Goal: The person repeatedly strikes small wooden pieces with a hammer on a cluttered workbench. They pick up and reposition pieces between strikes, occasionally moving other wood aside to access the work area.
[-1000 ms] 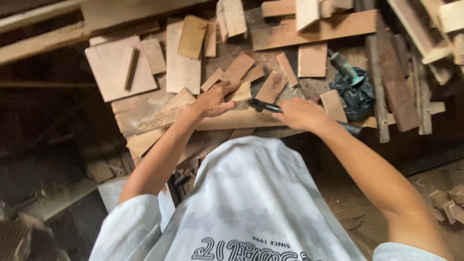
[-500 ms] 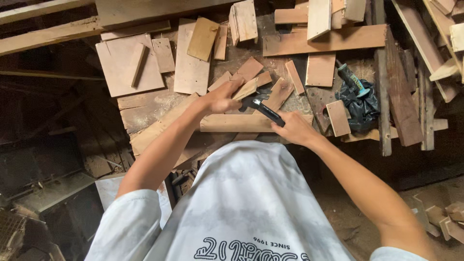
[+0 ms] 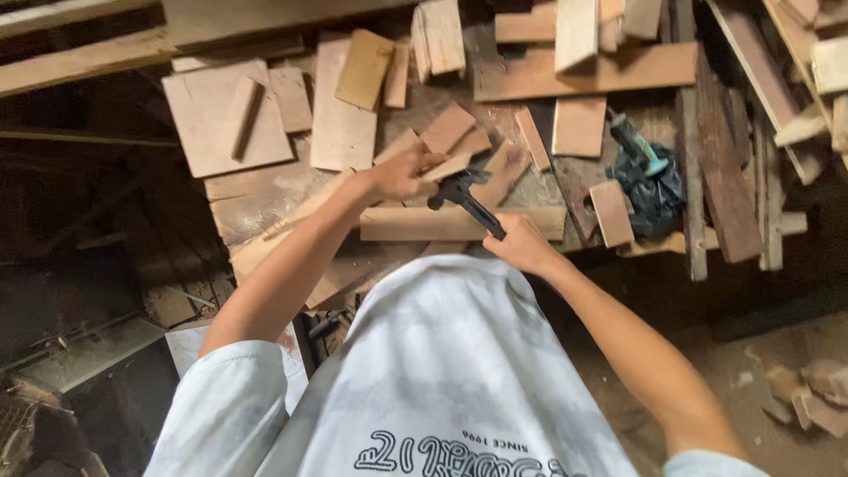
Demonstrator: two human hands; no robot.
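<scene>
My right hand (image 3: 523, 246) grips the black handle of a hammer (image 3: 465, 200), whose head points toward my left hand. My left hand (image 3: 402, 173) is closed on a small flat piece of wood (image 3: 448, 166), holding it raised just above a long wooden plank (image 3: 415, 224) that lies across the workbench (image 3: 256, 208). The hammer head is right beside that small piece, close to my left fingers. Both forearms reach forward over my white shirt.
Several wood offcuts and boards (image 3: 340, 110) cover the bench, with a square panel (image 3: 216, 119) at the left. A dark power tool (image 3: 649, 181) lies at the right among upright slats (image 3: 729, 168). Rubble and wood scraps (image 3: 808, 389) sit on the floor, lower right.
My left hand has lifted off the plank and now holds a small wood piece. My right hand pulled back toward me and raised the hammer head toward the left hand.
</scene>
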